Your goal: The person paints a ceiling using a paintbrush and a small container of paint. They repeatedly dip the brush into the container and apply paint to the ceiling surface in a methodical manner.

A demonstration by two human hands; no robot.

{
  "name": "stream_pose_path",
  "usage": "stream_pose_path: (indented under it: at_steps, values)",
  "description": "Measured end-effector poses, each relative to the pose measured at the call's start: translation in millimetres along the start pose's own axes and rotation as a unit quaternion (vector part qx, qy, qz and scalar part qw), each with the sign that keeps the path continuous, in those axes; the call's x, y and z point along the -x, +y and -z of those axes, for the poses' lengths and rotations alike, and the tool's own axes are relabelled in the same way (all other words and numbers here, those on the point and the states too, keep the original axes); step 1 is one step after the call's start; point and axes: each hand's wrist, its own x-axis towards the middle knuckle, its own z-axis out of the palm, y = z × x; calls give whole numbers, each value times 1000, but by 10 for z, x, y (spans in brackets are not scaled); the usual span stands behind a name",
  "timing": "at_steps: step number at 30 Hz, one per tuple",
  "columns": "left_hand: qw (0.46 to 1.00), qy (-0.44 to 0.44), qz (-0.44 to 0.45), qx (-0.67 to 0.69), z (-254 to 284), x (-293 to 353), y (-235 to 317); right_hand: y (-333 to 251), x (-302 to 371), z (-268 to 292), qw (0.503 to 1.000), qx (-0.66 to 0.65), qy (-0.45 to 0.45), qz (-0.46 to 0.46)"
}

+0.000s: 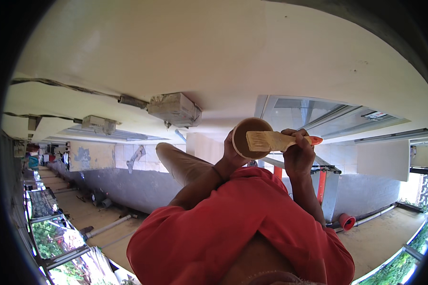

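Note:
My left hand (232, 153) is closed round the side of a small round paint cup (241, 136), whose open mouth faces up. A flat, wide paintbrush (271, 141) lies across the mouth of the cup, with pale, paint-coated bristles over the opening. My right hand (299, 154) grips it by the handle, and the red handle end sticks out past the fingers. The brush hides part of the cup's inside, so how much paint it holds cannot be told.
In front stands a cream wall (214, 52) with a weathered box (173, 109), a smaller box (99, 124) and cables (71, 87). A framed window (299, 114) is to the right. Below are a red-and-grey ladder (321, 185), a red container (346, 221) and pipes (110, 226).

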Motion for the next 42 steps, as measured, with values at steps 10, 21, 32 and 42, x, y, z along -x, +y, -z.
stream_pose_path:
  at_steps: [10,21,32,42]
  values:
    - [998,6,-35,55,131,164,105,139,-131,38,991,-78,-18,-104]
    - [987,-32,-111,112,436,333,231,331,-200,31,971,-85,2,-222]
    - [980,-22,-133,146,539,431,324,404,-149,211,935,-146,52,-318]
    - [970,-28,-149,189,546,498,344,370,-129,243,931,203,-94,-289]
